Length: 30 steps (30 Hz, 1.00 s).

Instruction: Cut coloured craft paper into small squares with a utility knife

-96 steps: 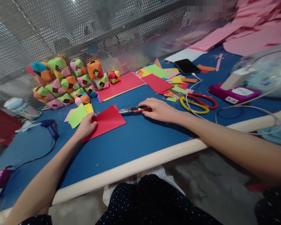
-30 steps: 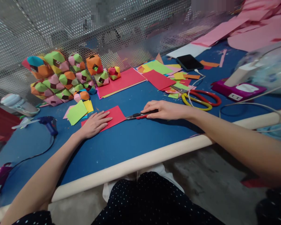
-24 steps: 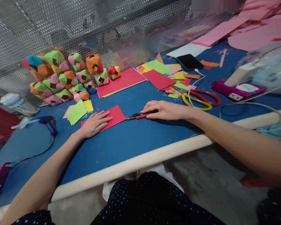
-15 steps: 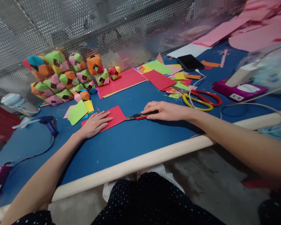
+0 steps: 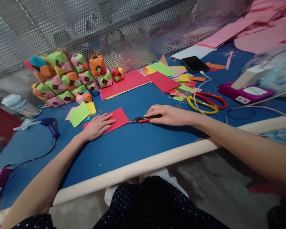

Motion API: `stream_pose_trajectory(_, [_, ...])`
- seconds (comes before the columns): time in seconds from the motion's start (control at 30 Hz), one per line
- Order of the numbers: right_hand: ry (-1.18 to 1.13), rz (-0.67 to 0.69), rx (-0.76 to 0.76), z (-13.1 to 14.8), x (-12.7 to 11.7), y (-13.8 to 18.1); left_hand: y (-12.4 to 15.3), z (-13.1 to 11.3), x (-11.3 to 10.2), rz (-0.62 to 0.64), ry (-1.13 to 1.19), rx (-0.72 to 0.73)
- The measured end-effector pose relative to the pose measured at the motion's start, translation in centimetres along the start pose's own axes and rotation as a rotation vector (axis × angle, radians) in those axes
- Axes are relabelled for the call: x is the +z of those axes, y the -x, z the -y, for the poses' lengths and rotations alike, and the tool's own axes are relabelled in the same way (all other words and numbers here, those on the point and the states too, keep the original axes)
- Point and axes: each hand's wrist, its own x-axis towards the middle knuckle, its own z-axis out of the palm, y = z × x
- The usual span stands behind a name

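Note:
My left hand [image 5: 98, 126] lies flat with its fingers spread on a red sheet of paper [image 5: 120, 117], pressing it against the blue table. Part of the sheet is hidden under the palm. To the right, my right hand [image 5: 165, 115] is closed around a red and black utility knife [image 5: 141, 120], held low over the table. The knife's front end reaches the right edge of the red paper. Just beyond my left hand, a light green paper square [image 5: 79, 115] lies over a few yellow, pink and blue ones.
Folded paper modules [image 5: 70, 80] are stacked at the back left. Large scissors [image 5: 203, 102], colored scraps [image 5: 187, 83] and a phone [image 5: 195, 64] lie to the right, near a purple power strip [image 5: 246, 92]. A blue glue gun [image 5: 50, 125] lies at left, by a bottle [image 5: 21, 106].
Both hands, the paper and the knife keep almost the same places. The whole view has shifted only very slightly.

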Motion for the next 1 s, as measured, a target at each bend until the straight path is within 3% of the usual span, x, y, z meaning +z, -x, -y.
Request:
stream_pose_trajectory(0.67, [0.109, -0.145, 0.111, 4.1, 2.7, 1.9, 0.0, 0.0, 0.2, -0.013, -0.012, 0.010])
stream_pose_trajectory(1.0, [0.119, -0.176, 0.097, 4.1, 3.0, 2.3, 0.1, -0.1, 0.2, -0.010, -0.002, 0.005])
